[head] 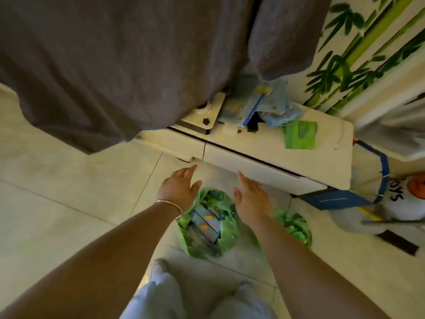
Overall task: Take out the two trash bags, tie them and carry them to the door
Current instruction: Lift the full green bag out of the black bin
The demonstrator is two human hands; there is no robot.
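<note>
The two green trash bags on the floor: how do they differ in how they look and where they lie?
The nearer trash bag shows fully, its mouth open, with grey cartons bearing orange marks inside; the farther trash bag is partly hidden by the right forearm, and its contents cannot be told. The nearer trash bag lies between both hands, left hand and right hand; the farther trash bag lies right of them. Both are green, untied and untouched.

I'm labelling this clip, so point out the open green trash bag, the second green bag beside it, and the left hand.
open green trash bag (226, 236), head view, on its crumpled right rim.
second green bag (293, 223), head view, on its leafy green top.
left hand (178, 186), head view, on the back of the hand.
</note>
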